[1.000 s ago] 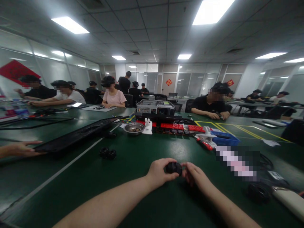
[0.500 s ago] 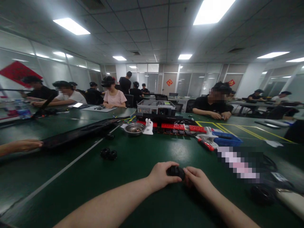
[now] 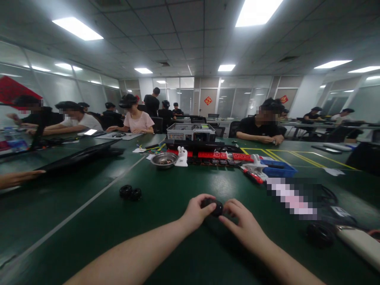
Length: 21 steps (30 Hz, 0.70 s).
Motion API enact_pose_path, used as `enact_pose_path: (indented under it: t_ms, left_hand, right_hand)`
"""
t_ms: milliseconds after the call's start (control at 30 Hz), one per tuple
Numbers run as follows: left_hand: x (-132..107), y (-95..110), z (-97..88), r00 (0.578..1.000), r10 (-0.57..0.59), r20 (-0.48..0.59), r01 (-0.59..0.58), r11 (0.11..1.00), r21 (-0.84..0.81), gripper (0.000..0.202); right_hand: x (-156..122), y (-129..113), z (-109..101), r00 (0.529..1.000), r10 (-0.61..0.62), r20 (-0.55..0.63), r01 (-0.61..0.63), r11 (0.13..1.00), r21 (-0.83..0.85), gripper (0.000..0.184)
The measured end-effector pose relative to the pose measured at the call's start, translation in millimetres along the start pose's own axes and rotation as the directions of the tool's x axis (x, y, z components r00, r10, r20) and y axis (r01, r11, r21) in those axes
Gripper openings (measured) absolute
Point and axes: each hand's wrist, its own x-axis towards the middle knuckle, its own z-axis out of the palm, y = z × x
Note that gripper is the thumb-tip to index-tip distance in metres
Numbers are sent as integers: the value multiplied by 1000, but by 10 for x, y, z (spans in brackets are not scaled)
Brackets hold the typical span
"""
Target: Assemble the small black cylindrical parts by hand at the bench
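Note:
My left hand (image 3: 198, 211) is closed around a small black round part (image 3: 217, 208) with a glossy curved side, just above the green tabletop. Its thumb lies across the part, and the fingers cover much of it, so its exact kind is unclear. To its right, my right hand (image 3: 237, 217) is open, thumb and fingers apart, with the fingertips close beside the part; whether they touch it I cannot tell. Farther left on the table sits a pair of black ring-shaped parts (image 3: 130, 192).
Ahead stand a metal bowl of small pieces (image 3: 164, 161), a white holder (image 3: 181, 157), red strips (image 3: 210, 155) and a grey metal case (image 3: 190, 132). A blue tray (image 3: 277, 169) and red-handled tool (image 3: 253, 175) lie right. At far left, another person's hand (image 3: 22, 179) holds a long black panel (image 3: 78, 157).
My right hand's fingers have opened and drawn slightly off the black part. The left hand has turned the part a little. The view has shifted slightly right.

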Motion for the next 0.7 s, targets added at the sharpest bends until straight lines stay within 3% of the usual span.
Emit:
enact_pose_path:
  t_ms: [67, 133, 233, 300, 467, 567, 633, 700]
  left_hand:
    - [-36, 50, -10, 997, 74, -11, -71, 988, 138, 35]
    - [-83, 112, -9, 988, 155, 19, -154, 942, 299, 37]
    - [-137, 177, 1, 963, 246, 107, -268, 860, 435, 41]
    - [-137, 174, -2, 958, 254, 130, -285, 861, 421, 46]
    - [-33, 26, -26, 990, 74, 120, -95, 978, 184, 50]
    - [7, -55, -4, 991, -24, 135, 19, 999, 36, 46]
    - [5, -71, 23, 985, -67, 158, 72, 997, -29, 46]
    - [-11, -58, 44, 987, -70, 147, 69, 998, 8, 42]
  right_hand:
    - [15, 53, 45, 993, 121, -4, -120, 988, 95, 25]
    - [23, 104, 85, 973, 219, 78, -231, 952, 203, 37]
    - [26, 143, 125, 932, 275, 238, -343, 880, 327, 47]
    - [30, 143, 135, 929, 267, 257, -347, 871, 349, 45]
    - [33, 128, 123, 978, 179, 107, -200, 953, 229, 29]
    - [15, 136, 113, 990, 143, 13, -144, 976, 161, 36]
    - [1, 140, 113, 992, 127, 5, -126, 982, 141, 35]
    - [-8, 141, 118, 992, 123, 24, -125, 983, 135, 35]
